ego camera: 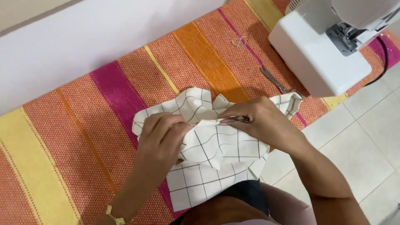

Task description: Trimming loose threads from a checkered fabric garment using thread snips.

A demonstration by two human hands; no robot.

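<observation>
Left hand [162, 133] bunching cream cloth with thin black grid lines [216, 154], right hand [260, 121] pinching small metal snips [235, 120] at its folded edge, striped orange, pink and yellow woven mat [83, 125] open beyond the left hand, white sewing machine [321, 50] past the right hand, metal scissors [273, 79] between.

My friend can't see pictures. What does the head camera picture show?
Two hands work on a cream cloth with thin black checks: the left hand pinches a fold, the right hand holds a small metal tool against it. The cloth lies on a striped orange, pink and yellow mat, beside a white sewing machine.
</observation>
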